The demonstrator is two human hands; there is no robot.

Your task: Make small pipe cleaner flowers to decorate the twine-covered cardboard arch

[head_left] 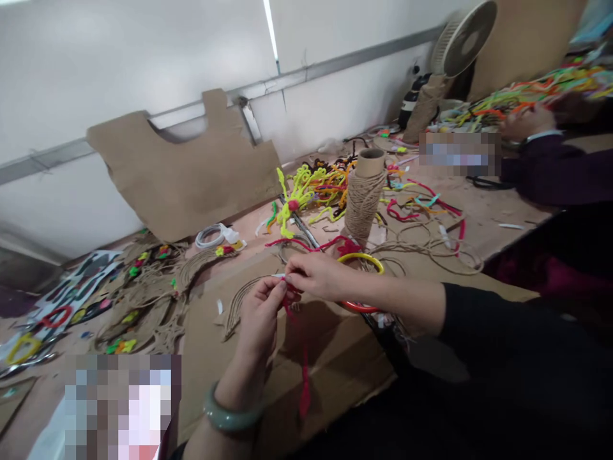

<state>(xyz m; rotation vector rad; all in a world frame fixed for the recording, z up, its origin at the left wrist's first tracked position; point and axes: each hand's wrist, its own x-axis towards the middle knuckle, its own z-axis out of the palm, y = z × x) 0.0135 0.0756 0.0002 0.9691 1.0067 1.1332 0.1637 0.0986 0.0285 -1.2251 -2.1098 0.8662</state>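
Note:
My left hand (262,313), with a green bangle on its wrist, pinches a dark pink fuzzy strand (305,380). The strand's free end hangs down below the fingers. Fingertips of my right hand (313,275) are closed on the same strand, right beside the left thumb, where the fingers partly cover it. Just behind my left hand, a curved band of jute cords (237,303) lies on the cardboard sheet (204,345). A yellow ring (366,257) and a red ring (359,308) show around my right forearm.
A jute twine spool (363,201) stands beyond my right arm. Yellow pipe cleaners (306,185) are heaped behind it. Finished-looking jute pieces (143,300) lie at left. A cut cardboard panel (191,172) leans on the wall. Another person's hand (529,121) works near a fan (464,41).

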